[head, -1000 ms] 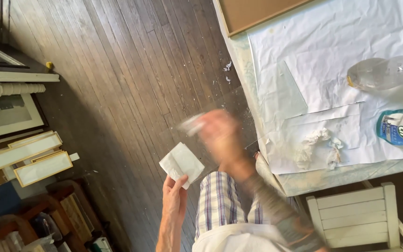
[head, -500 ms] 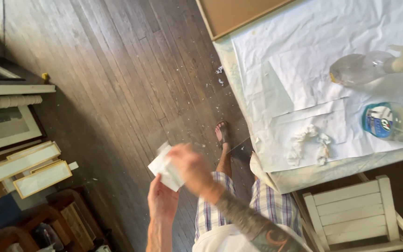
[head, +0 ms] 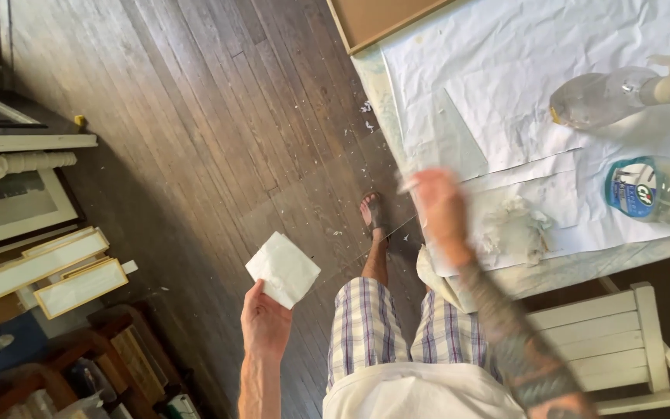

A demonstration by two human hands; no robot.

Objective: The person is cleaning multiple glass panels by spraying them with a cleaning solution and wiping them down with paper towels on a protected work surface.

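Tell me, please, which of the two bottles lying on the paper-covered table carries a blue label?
The bottle nearer the table's front edge, at the far right, has the blue label. The other bottle, lying farther back, is clear and shows no blue label.

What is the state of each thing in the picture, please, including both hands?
Left hand: raised, pinching a folded white paper towel at its lower edge.
Right hand: blurred in motion at the table edge; whether it holds anything cannot be told.
Clear spray bottle: lying on its side.
Blue-labelled bottle: lying on its side.
Crumpled paper: bunched, resting on the table sheet.
White chair: upright, unoccupied.
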